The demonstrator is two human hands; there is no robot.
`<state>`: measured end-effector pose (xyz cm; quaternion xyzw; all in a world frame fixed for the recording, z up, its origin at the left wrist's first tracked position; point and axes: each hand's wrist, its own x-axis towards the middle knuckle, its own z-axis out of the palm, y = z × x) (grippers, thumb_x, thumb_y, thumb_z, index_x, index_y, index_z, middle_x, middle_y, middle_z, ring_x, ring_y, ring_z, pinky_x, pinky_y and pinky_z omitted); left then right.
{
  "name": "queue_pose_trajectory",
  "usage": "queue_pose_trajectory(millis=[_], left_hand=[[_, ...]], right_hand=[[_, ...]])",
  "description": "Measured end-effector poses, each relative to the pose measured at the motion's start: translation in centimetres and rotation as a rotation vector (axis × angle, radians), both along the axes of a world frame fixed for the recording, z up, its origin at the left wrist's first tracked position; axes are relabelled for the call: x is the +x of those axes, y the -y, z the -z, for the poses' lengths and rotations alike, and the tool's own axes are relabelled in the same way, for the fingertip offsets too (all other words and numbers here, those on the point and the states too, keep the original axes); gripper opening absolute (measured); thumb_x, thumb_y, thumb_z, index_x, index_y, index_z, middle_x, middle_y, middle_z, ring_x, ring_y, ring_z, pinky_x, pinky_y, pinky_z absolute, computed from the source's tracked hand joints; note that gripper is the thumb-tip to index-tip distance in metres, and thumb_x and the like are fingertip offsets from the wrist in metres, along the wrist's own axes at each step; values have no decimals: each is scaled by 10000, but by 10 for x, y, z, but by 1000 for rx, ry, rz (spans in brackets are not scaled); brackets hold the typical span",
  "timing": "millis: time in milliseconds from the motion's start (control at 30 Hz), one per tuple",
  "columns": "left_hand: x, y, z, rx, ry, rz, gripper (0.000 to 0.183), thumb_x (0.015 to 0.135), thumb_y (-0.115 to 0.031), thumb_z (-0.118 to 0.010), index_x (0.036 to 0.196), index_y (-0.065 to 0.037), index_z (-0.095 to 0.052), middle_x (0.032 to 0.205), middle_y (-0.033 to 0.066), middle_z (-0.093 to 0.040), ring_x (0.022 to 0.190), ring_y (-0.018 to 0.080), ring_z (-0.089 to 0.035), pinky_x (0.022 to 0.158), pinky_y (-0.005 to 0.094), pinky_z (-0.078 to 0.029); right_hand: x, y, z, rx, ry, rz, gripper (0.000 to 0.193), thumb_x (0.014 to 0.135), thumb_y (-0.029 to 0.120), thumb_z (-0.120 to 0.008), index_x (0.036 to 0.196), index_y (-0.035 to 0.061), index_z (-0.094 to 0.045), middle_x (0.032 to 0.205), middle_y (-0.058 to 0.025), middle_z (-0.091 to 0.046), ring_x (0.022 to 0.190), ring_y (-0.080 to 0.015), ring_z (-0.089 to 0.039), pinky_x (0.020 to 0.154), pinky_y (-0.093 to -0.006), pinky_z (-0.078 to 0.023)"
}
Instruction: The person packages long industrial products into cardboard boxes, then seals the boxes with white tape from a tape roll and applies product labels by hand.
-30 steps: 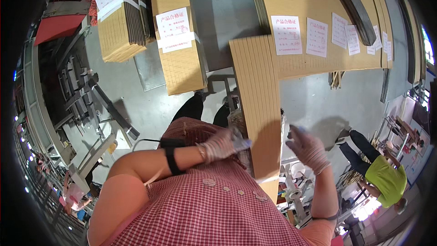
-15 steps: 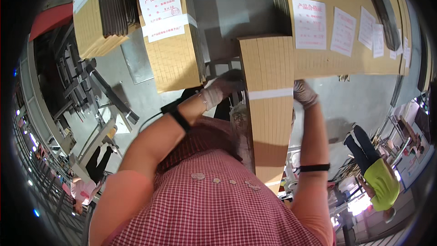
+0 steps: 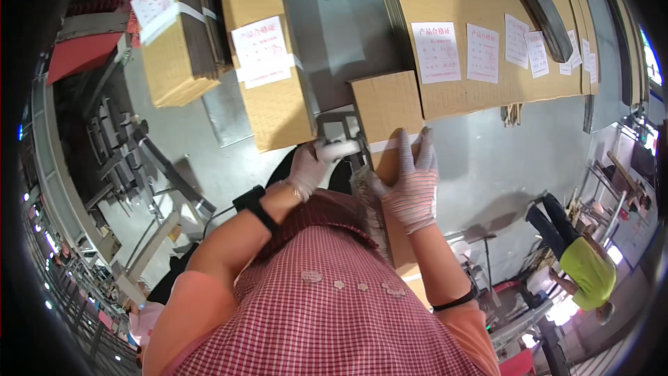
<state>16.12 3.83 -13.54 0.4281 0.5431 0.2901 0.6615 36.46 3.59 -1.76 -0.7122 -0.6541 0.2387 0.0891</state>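
Observation:
A long cardboard bundle (image 3: 387, 106) lies in front of me, with a white band (image 3: 384, 145) across it. My right hand (image 3: 412, 198), in a striped glove, rests on the bundle with its fingers spread and reaching over the band. My left hand (image 3: 308, 170), also gloved, is closed on a short white piece (image 3: 339, 151) left of the bundle. That piece is smeared, so I cannot make out whether it is a strip or a roll. A dark metal frame (image 3: 339, 125) shows beside it.
Cardboard stacks with white paper labels stand at the far left (image 3: 182, 56), left of centre (image 3: 263, 104) and right (image 3: 480, 94). A dark bar (image 3: 532, 7) lies on the right stack. A person in a yellow-green top (image 3: 588, 275) is at the right.
My right hand has moved from the bundle's right side onto its top. My left hand has drawn back from the left side and now holds a white piece. The bundle's visible face looks different.

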Motion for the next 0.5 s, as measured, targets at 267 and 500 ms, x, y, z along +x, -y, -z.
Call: queue_pose_trajectory(millis=[267,500], left_hand=[[48,-49,-95,420,-266,316,328,737,-289,-723,987,-101,-628,865,128,-677,794,321,-653,690,393,-508],[49,-52,-84,283,-448,429,467,715,-348,-770,1077,-103,-605,813,126,-673,763,312,-652,720,376,-507]], right_hand=[[21,0,-19,166,-186,-9,861,679,360,-816,1364,18,-423,1393,-303,-364,1215,-489,-424,989,-513,-388],[48,-55,-50,-134,-268,-482,259,907,239,-521,1120,139,-629,821,-138,-661,805,-370,-627,705,-424,-502]])
